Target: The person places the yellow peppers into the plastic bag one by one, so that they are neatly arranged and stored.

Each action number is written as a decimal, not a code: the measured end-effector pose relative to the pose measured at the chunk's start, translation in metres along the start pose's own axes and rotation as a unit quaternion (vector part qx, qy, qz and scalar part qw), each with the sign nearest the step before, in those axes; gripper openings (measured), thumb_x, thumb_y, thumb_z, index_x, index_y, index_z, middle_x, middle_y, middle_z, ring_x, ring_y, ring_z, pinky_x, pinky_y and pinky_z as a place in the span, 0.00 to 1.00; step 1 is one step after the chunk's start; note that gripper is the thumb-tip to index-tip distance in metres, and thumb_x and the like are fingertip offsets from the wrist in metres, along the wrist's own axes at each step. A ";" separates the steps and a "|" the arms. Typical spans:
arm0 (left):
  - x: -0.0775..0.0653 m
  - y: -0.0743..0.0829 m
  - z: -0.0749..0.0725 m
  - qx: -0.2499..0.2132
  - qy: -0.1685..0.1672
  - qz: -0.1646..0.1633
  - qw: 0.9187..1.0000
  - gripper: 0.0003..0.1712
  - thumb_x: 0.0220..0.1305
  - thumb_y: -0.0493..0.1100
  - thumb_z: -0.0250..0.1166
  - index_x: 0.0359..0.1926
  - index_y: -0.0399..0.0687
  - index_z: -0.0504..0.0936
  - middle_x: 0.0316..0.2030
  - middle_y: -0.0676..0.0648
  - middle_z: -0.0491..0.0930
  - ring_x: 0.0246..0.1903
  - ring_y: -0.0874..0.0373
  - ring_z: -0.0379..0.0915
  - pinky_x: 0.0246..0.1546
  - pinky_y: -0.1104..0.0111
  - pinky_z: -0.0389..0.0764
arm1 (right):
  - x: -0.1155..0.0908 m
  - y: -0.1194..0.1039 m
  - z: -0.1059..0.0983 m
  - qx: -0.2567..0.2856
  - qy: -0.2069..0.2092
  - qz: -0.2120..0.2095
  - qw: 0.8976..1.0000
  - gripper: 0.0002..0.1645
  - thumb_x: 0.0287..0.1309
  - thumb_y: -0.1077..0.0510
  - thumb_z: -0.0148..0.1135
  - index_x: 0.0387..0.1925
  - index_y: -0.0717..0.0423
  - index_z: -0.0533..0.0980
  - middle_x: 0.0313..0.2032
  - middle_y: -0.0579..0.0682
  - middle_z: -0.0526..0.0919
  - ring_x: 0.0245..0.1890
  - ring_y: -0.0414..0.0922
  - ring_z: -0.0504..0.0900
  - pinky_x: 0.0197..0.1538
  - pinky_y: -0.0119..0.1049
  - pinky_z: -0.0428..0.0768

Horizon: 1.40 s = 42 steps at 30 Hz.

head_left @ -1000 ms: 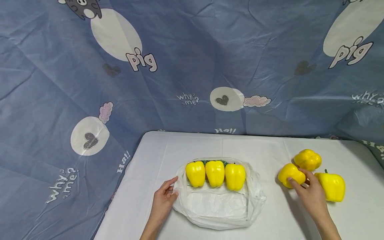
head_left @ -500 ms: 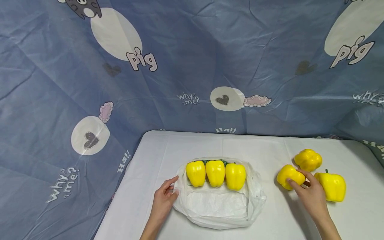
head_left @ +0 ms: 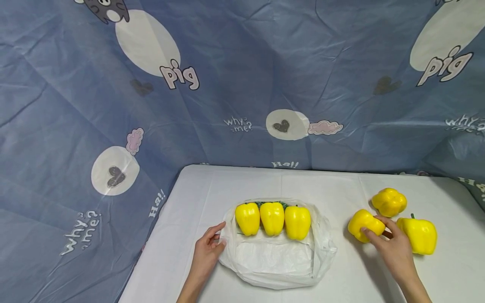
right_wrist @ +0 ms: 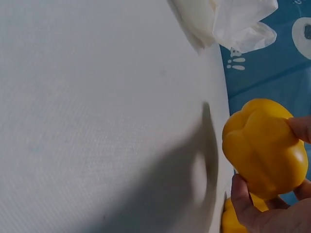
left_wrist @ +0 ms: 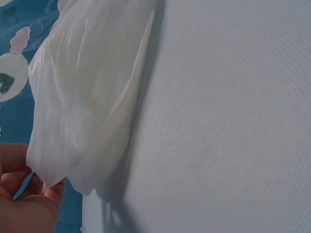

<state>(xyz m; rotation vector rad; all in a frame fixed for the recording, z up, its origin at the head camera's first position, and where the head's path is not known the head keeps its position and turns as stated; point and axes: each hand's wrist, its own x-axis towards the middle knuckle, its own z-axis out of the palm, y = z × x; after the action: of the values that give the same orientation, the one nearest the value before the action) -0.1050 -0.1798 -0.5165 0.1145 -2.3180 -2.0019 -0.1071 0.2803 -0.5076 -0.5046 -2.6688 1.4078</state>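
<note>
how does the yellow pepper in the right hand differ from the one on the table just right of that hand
The held pepper is gripped by the right hand, off the table; the other pepper rests on it. In the head view, the other pepper shows a green stem; the held pepper shows none. Both are yellow and lobed.

I see smooth, glossy peppers (head_left: 358, 223) at four o'clock, a crinkled plastic bag (head_left: 273, 278) between five and six, creased cloth (head_left: 242, 84) at twelve.
</note>
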 end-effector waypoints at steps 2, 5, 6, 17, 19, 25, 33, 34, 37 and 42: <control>0.000 0.000 0.000 0.001 -0.001 -0.001 1.000 0.30 0.55 0.19 0.61 0.58 0.40 0.80 0.47 0.39 0.77 0.37 0.55 0.68 0.30 0.77 0.69 | -0.001 -0.001 0.001 0.003 0.007 -0.003 1.000 0.38 0.60 0.44 0.66 0.64 0.61 0.69 0.62 0.59 0.69 0.51 0.47 0.68 0.43 0.26 0.68; 0.000 0.001 0.001 0.004 -0.001 -0.003 1.000 0.30 0.55 0.19 0.62 0.59 0.40 0.80 0.47 0.39 0.77 0.37 0.54 0.68 0.30 0.77 0.70 | -0.002 -0.003 0.001 0.014 0.013 0.006 1.000 0.38 0.59 0.44 0.67 0.64 0.60 0.69 0.61 0.58 0.69 0.50 0.46 0.68 0.41 0.22 0.69; 0.000 0.001 0.001 0.004 -0.001 -0.004 1.000 0.30 0.55 0.19 0.62 0.59 0.40 0.80 0.47 0.39 0.77 0.37 0.54 0.68 0.30 0.77 0.70 | -0.003 -0.004 0.001 0.019 0.015 0.010 1.000 0.38 0.59 0.44 0.67 0.64 0.60 0.69 0.61 0.58 0.69 0.50 0.47 0.69 0.40 0.21 0.70; 0.000 0.001 0.000 0.004 -0.001 0.001 1.000 0.30 0.55 0.19 0.62 0.58 0.40 0.80 0.46 0.40 0.77 0.37 0.54 0.69 0.31 0.77 0.70 | -0.010 -0.013 0.002 0.032 0.014 0.012 0.999 0.39 0.59 0.44 0.67 0.65 0.62 0.68 0.63 0.61 0.67 0.54 0.57 0.69 0.37 0.16 0.69; 0.000 0.000 0.000 0.003 0.000 0.003 1.000 0.30 0.54 0.19 0.62 0.58 0.40 0.80 0.46 0.40 0.77 0.36 0.55 0.68 0.31 0.77 0.69 | -0.011 -0.015 0.002 0.032 0.013 0.010 0.999 0.39 0.59 0.44 0.68 0.64 0.62 0.68 0.62 0.61 0.67 0.54 0.57 0.70 0.36 0.16 0.69; 0.000 0.000 0.001 -0.001 0.001 0.000 1.000 0.30 0.54 0.19 0.62 0.58 0.40 0.80 0.45 0.40 0.77 0.36 0.55 0.68 0.30 0.78 0.69 | -0.014 -0.018 0.002 0.037 0.005 -0.002 0.999 0.38 0.60 0.47 0.68 0.64 0.62 0.68 0.61 0.61 0.67 0.54 0.60 0.69 0.35 0.15 0.69; 0.000 0.000 0.000 -0.003 0.001 -0.004 1.000 0.30 0.54 0.19 0.62 0.58 0.40 0.80 0.46 0.39 0.77 0.35 0.54 0.68 0.30 0.78 0.69 | -0.016 -0.026 0.003 0.054 -0.003 -0.010 0.998 0.37 0.59 0.47 0.69 0.64 0.61 0.68 0.60 0.53 0.66 0.47 0.36 0.68 0.40 0.14 0.71; -0.001 0.000 0.000 -0.004 0.002 -0.003 1.000 0.30 0.54 0.19 0.62 0.58 0.40 0.80 0.46 0.39 0.77 0.35 0.54 0.68 0.30 0.78 0.69 | -0.017 -0.028 0.003 0.054 -0.002 -0.012 0.998 0.37 0.59 0.47 0.69 0.64 0.60 0.68 0.60 0.53 0.66 0.47 0.34 0.68 0.40 0.14 0.71; -0.001 0.000 0.000 -0.004 0.004 -0.001 1.000 0.29 0.55 0.19 0.62 0.58 0.40 0.80 0.45 0.39 0.77 0.35 0.54 0.68 0.30 0.78 0.69 | -0.020 -0.033 0.004 0.060 -0.001 -0.019 0.998 0.37 0.59 0.47 0.69 0.64 0.60 0.68 0.61 0.52 0.66 0.46 0.34 0.68 0.41 0.14 0.70; -0.001 0.000 -0.001 0.000 0.004 0.000 1.000 0.29 0.55 0.20 0.62 0.58 0.41 0.80 0.45 0.40 0.77 0.35 0.54 0.67 0.30 0.77 0.69 | -0.024 -0.038 0.005 0.077 -0.002 -0.050 0.996 0.34 0.59 0.50 0.69 0.63 0.59 0.70 0.60 0.49 0.67 0.47 0.33 0.70 0.44 0.14 0.71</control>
<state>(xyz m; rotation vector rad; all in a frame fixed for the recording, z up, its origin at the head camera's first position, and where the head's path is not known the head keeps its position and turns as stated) -0.1041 -0.1806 -0.5164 0.1236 -2.3120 -1.9983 -0.0953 0.2483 -0.4774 -0.3484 -2.5227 1.5685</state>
